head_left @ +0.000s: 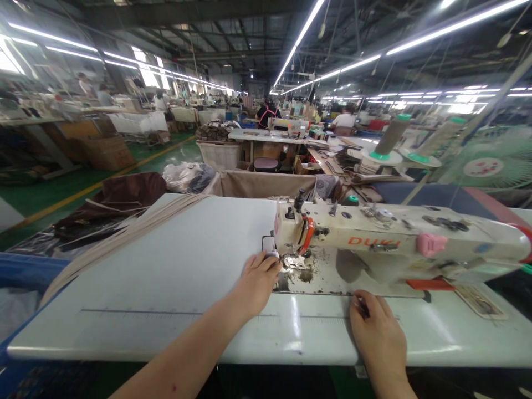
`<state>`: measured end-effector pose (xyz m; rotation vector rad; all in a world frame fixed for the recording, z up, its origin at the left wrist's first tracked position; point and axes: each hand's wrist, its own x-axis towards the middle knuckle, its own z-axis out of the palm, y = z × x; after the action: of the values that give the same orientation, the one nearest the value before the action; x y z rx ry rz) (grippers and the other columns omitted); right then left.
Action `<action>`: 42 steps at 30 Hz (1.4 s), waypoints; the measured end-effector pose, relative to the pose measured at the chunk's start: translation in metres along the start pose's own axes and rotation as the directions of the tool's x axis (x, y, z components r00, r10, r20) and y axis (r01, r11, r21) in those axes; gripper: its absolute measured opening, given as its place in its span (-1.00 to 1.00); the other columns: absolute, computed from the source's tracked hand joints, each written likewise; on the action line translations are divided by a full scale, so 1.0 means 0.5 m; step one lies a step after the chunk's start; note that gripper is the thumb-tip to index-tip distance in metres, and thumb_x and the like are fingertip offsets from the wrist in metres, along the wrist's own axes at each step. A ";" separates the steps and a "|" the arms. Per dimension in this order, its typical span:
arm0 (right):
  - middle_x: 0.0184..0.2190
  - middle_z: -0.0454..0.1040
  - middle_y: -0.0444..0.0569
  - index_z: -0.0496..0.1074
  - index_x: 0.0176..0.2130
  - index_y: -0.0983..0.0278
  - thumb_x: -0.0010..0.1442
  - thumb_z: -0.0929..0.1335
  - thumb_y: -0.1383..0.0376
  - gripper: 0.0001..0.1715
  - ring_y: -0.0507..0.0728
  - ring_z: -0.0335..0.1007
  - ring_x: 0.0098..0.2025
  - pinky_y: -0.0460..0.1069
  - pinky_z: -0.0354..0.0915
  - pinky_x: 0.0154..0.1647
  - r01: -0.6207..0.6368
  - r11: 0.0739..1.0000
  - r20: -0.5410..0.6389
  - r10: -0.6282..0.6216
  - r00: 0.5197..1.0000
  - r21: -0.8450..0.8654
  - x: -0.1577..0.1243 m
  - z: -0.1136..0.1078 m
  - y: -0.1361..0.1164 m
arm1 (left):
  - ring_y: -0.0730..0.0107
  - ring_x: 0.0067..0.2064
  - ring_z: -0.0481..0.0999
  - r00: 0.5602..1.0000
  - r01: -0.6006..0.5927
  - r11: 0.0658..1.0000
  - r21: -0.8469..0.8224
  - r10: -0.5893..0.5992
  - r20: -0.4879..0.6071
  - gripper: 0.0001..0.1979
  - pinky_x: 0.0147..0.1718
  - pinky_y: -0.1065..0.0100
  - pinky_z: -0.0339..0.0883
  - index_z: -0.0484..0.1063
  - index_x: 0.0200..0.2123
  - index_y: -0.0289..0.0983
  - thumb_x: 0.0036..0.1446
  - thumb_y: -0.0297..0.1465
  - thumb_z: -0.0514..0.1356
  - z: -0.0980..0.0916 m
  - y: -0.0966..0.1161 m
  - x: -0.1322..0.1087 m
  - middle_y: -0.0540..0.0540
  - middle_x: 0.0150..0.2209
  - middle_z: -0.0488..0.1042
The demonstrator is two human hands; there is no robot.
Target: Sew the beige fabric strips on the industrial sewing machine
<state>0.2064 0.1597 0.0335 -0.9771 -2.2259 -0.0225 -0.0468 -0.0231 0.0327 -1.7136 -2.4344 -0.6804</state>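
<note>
A white sewing machine [386, 244] with orange lettering stands on a pale worktable [187, 277]. My left hand [260, 280] lies beside its needle area, fingers stretched over the small plate left of the presser foot [296, 261]. The fingertips touch or nearly touch that plate; no cloth shows under them. My right hand [378, 327] rests near the table's front edge, in front of the machine bed. Its fingers are curled round a small dark object, mostly hidden in the palm. A printed ruler line [166, 313] runs along the table in front of both hands.
Long beige strips [137, 227] drape over the table's left side into a blue bin [25, 271]. Behind the table stands a beige cloth-lined bin [266, 183]. Thread cones [388, 138] and a green fan [482, 163] are at right. Other people work further back.
</note>
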 end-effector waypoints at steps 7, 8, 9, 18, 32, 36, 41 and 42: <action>-0.26 0.54 -0.01 0.51 -0.14 0.21 0.31 0.27 0.21 -0.74 0.17 0.48 -0.32 0.03 0.29 -0.35 0.007 1.000 -0.016 -0.008 1.000 -0.020 0.000 0.001 0.001 | 0.17 0.25 0.47 1.000 -0.015 0.967 -0.253 0.021 0.021 -0.67 0.39 0.06 0.30 0.59 0.05 -0.19 0.36 -0.46 0.09 -0.013 -0.056 0.073 -0.16 0.17 0.53; -0.27 0.53 -0.01 0.51 -0.13 0.21 0.31 0.26 0.21 -0.74 0.17 0.48 -0.32 0.02 0.29 -0.35 0.016 1.000 -0.021 -0.016 1.000 -0.015 0.000 0.001 0.001 | 0.17 0.25 0.47 0.999 -0.018 0.964 -0.265 0.024 0.022 -0.67 0.39 0.08 0.31 0.58 0.06 -0.21 0.35 -0.47 0.09 -0.011 -0.067 0.090 -0.18 0.20 0.50; -0.27 0.53 -0.02 0.51 -0.14 0.21 0.31 0.26 0.21 -0.74 0.16 0.48 -0.32 0.02 0.29 -0.35 0.025 1.000 -0.025 -0.025 0.999 -0.010 -0.001 0.001 0.002 | 0.16 0.27 0.45 0.999 -0.024 0.963 -0.269 0.033 0.028 -0.66 0.39 0.09 0.30 0.57 0.08 -0.21 0.34 -0.48 0.11 -0.009 -0.077 0.107 -0.18 0.24 0.47; -0.28 0.53 -0.03 0.49 -0.16 0.21 0.31 0.27 0.24 -0.78 0.16 0.47 -0.33 0.01 0.29 -0.34 0.052 0.998 -0.063 -0.054 0.997 -0.024 -0.001 0.009 0.005 | 0.09 0.36 0.37 0.982 -0.105 0.942 -0.317 0.150 0.119 -0.69 0.40 0.07 0.26 0.57 0.11 -0.21 0.33 -0.40 0.21 0.021 -0.120 0.198 -0.14 0.28 0.47; -0.30 0.52 -0.05 0.48 -0.16 0.21 0.31 0.26 0.22 -0.78 0.16 0.46 -0.34 0.03 0.28 -0.33 0.050 0.998 -0.058 -0.052 0.997 -0.046 -0.002 0.002 -0.002 | 0.12 0.03 0.57 0.981 -0.097 0.958 -0.271 0.138 0.138 -0.91 0.24 0.02 0.36 0.68 -0.22 -0.12 0.25 -0.28 0.36 -0.030 -0.124 0.149 -0.05 -0.10 0.67; -0.29 0.53 -0.05 0.48 -0.16 0.21 0.31 0.26 0.22 -0.78 0.16 0.47 -0.35 0.02 0.28 -0.33 0.038 0.998 -0.069 -0.041 0.997 -0.049 -0.002 0.000 -0.005 | 0.17 -0.03 0.58 0.986 -0.051 0.959 -0.278 0.092 0.137 -0.90 0.13 0.13 0.42 0.67 -0.25 -0.16 0.27 -0.33 0.33 -0.033 -0.110 0.135 -0.07 -0.16 0.66; -0.29 0.53 -0.05 0.48 -0.16 0.20 0.30 0.26 0.23 -0.77 0.16 0.47 -0.33 0.02 0.28 -0.32 0.019 0.999 -0.043 -0.020 0.999 -0.042 -0.004 -0.001 -0.003 | 0.26 -0.13 0.59 0.988 0.062 0.958 -0.280 -0.018 0.155 -0.90 -0.06 0.27 0.48 0.67 -0.26 -0.18 0.24 -0.40 0.31 -0.037 -0.090 0.121 -0.07 -0.11 0.61; -0.29 0.53 -0.04 0.48 -0.16 0.20 0.30 0.26 0.23 -0.77 0.16 0.47 -0.33 0.01 0.28 -0.31 0.019 0.999 -0.038 -0.020 0.999 -0.036 -0.004 -0.001 -0.003 | 0.30 -0.16 0.58 0.985 0.085 0.956 -0.281 -0.039 0.167 -0.90 -0.10 0.30 0.48 0.68 -0.26 -0.17 0.23 -0.41 0.31 -0.039 -0.086 0.117 -0.05 -0.13 0.60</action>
<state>0.2069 0.1573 0.0329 -0.9662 -2.2068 -0.0888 -0.1111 0.0085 0.0556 -1.8649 -2.6153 -0.9856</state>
